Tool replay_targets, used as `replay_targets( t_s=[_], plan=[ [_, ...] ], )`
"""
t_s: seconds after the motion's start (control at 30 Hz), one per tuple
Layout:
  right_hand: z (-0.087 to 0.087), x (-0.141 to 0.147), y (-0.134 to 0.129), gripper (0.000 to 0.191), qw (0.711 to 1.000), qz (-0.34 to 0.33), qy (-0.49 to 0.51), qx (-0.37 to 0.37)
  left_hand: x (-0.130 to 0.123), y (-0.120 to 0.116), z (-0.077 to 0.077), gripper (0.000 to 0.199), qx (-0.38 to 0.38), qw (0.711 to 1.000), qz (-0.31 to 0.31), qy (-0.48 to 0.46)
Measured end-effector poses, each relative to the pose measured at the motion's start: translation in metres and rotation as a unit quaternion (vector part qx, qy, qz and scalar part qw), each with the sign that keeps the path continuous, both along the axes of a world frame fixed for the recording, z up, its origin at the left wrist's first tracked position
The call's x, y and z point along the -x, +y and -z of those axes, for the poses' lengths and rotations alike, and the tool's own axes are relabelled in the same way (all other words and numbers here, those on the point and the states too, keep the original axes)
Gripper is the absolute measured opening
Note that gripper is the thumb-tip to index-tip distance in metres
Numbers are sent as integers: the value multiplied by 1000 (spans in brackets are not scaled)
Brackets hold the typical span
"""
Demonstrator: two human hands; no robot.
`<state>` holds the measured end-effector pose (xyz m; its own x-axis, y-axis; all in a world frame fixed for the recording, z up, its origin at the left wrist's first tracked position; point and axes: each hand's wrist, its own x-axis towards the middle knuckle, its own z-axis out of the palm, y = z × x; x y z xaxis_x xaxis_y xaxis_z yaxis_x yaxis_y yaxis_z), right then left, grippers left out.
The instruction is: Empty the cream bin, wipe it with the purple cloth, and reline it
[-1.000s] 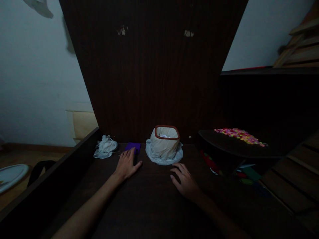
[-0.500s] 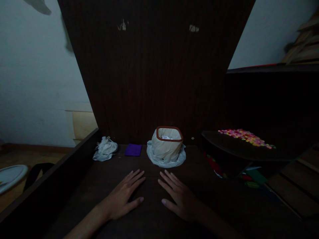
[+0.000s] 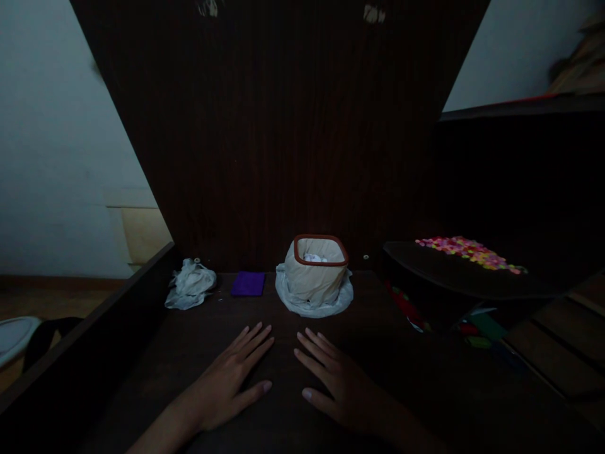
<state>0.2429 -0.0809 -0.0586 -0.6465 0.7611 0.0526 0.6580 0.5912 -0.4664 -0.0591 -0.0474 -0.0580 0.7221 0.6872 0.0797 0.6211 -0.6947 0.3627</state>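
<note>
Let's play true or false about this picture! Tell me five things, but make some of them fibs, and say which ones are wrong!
1. The purple square lies between the crumpled bag and the bin. True.
2. The bin has a blue edge. False: its rim is reddish brown.
3. The left hand and right hand are spread, palms down. True.
4. The right hand is touching the bin. False: they are apart.
5. Colourful little pieces lie on the dark shelf. True.

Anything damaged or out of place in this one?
Yes: the dark upright panel has two pale patches at the picture's top edge, where it looks scraped or peeled. The lined bin below stands upright, nothing visibly spilled around it.
</note>
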Motion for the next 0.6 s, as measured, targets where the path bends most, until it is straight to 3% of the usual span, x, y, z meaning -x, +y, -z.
replay_targets(
  t_s=[0.37, 0.6],
  plan=[
    [4, -5, 0, 63, 1000, -13, -10, -19, -2, -2, -3, 69, 25, 999, 8, -22],
    [4, -4, 0, 64, 1000, -7, -4, -22, -6, -3, -9, 68, 61, 998, -12, 15]
  ],
)
